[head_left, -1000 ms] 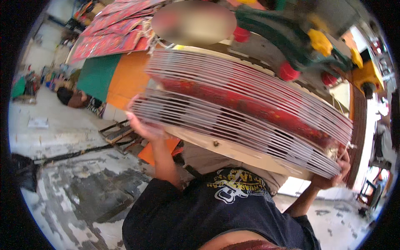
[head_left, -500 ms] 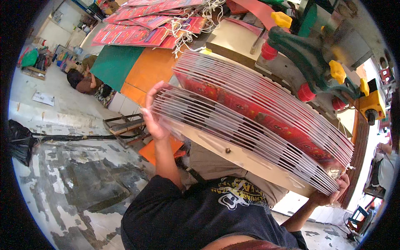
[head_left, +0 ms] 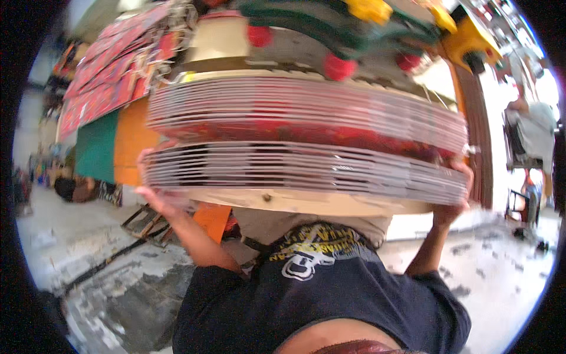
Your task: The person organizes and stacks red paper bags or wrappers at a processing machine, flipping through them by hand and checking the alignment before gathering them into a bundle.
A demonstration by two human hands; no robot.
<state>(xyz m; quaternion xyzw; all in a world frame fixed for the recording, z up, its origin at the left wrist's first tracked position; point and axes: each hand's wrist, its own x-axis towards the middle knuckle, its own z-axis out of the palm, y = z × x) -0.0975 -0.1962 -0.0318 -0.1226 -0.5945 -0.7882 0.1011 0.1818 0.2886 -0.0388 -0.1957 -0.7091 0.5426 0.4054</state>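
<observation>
The person holds a thick stack of printed sheets (head_left: 306,147) up in front of the chest, one hand at each end, so that it spans most of the middle of the view. The sheets show white edges in many thin layers, with a band of red print running through the stack about halfway up. The left hand (head_left: 154,192) grips the left end from beneath and around the side, its fingers curled up against the lower layers and lying close together, though motion blur hides the fingertips. The right hand (head_left: 457,192) clasps the right end, the fingers wrapped around the edge of the stack; whether they are spread or pressed together cannot be told. Just under the stack lies the pale edge of a wooden worktable (head_left: 306,202), with a small dark screw head in it. Beyond the stack, at the far side, stands a green machine (head_left: 330,23) with red knobs and yellow parts. To the far left, more red printed sheets (head_left: 100,71) lie spread on a surface, above green and orange panels (head_left: 112,141). At the far right another person (head_left: 530,133) in a light shirt stands by a doorway.
</observation>
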